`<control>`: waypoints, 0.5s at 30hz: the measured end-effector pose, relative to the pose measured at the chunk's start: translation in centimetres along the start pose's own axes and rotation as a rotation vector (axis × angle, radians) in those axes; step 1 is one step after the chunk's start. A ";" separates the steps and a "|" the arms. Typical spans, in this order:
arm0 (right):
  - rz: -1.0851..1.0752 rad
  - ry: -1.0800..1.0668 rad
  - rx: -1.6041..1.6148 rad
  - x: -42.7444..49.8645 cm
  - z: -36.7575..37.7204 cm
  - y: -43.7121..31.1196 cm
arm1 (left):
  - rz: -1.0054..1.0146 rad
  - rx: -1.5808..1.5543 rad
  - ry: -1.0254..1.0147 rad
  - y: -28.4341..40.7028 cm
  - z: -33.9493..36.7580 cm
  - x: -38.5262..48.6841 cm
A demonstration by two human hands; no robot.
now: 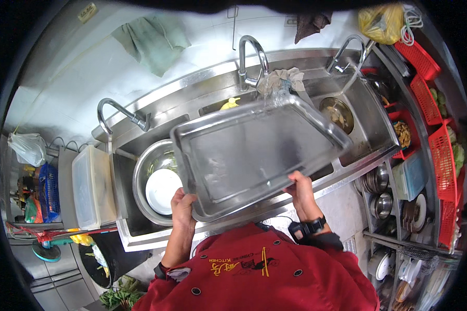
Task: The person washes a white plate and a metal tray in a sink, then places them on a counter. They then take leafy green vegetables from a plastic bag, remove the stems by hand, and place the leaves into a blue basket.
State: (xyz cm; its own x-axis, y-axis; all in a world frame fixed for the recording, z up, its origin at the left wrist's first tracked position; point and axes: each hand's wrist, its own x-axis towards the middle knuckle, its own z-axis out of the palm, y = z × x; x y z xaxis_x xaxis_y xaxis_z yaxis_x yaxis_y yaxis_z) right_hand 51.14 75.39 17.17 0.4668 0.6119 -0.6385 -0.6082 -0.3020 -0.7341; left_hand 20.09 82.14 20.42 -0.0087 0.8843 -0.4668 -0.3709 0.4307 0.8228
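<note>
A large rectangular stainless steel tray [253, 151] is tilted over the middle basin of a steel sink [358, 175]. My left hand [184, 206] grips its near left corner, and my right hand [302, 190] holds the near rim further right. Water from the middle faucet [253, 62] splashes on the tray's far rim. A grey cloth [284, 79] lies behind that rim. In the left basin, a steel bowl [138, 186] holds a white bowl [163, 190] and green scraps. The tray hides most of the middle basin.
A left faucet [120, 110] and a right faucet [348, 50] stand at the back. The right basin holds a metal bowl [334, 114] with pale food pieces. Left is a lidded plastic container [91, 186]; below it, a black bin [116, 256]. Shelves with red baskets [443, 163] and dishes stand right.
</note>
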 end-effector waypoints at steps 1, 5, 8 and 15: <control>0.015 0.025 0.021 -0.4 -1.1 0.2 | -0.013 -0.011 -0.047 -0.3 0.4 0.0; 0.039 0.063 -0.012 -1.6 -4.4 0.0 | -0.109 0.011 -0.183 -1.1 1.5 0.2; -0.037 0.075 -0.052 -2.6 -5.9 -0.8 | -0.147 0.000 -0.272 -1.4 1.9 0.3; -0.260 0.283 -0.086 -3.3 -8.1 -3.6 | -0.375 0.111 -0.328 -6.5 4.1 0.7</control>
State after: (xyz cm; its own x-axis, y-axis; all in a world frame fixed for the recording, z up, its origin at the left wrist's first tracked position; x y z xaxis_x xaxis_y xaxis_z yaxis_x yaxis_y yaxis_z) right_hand 56.99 68.51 20.01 0.7641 0.4538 -0.4585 -0.3963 -0.2307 -0.8887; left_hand 26.34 80.67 16.05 0.4049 0.6677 -0.6247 -0.1915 0.7300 0.6561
